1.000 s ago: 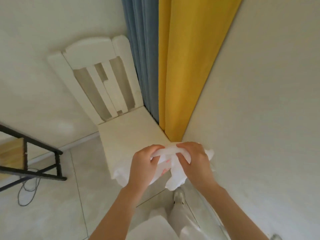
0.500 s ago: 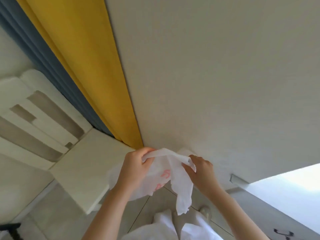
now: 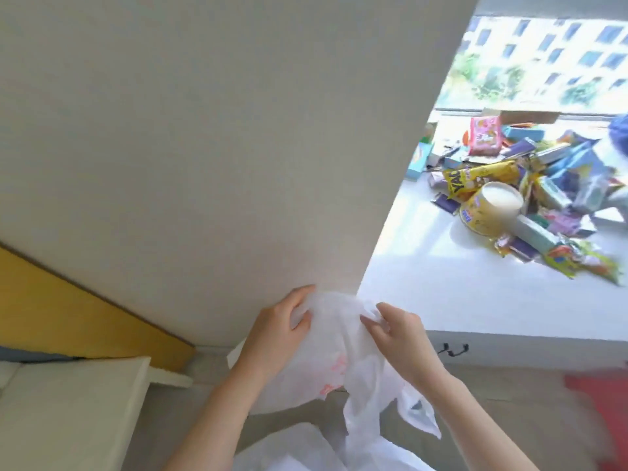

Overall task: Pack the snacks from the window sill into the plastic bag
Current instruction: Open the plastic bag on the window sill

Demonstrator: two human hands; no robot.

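The pale wall (image 3: 221,147) fills the view from nine to twelve o'clock, its corner edge running down to the hands, and at two o'clock the white window sill (image 3: 458,294) opens out in bright light. On it sits the snack pile (image 3: 543,198), a heap of wrappers, boxes and a round yellow tub (image 3: 489,209), all untouched, so nothing looks packed yet and the whole heap is left to do. Down at six o'clock hangs the plastic bag (image 3: 339,362), white and crumpled, mouth not yet spread. The left hand (image 3: 275,334) grips its top edge with curled fingers; the right hand (image 3: 401,334) pinches the film just beside it, apparently teasing the opening apart. There is bare sill between bag and pile, good room to reach in, though the wall corner crowds the left side and the sill's front lip sits just beyond the right hand.
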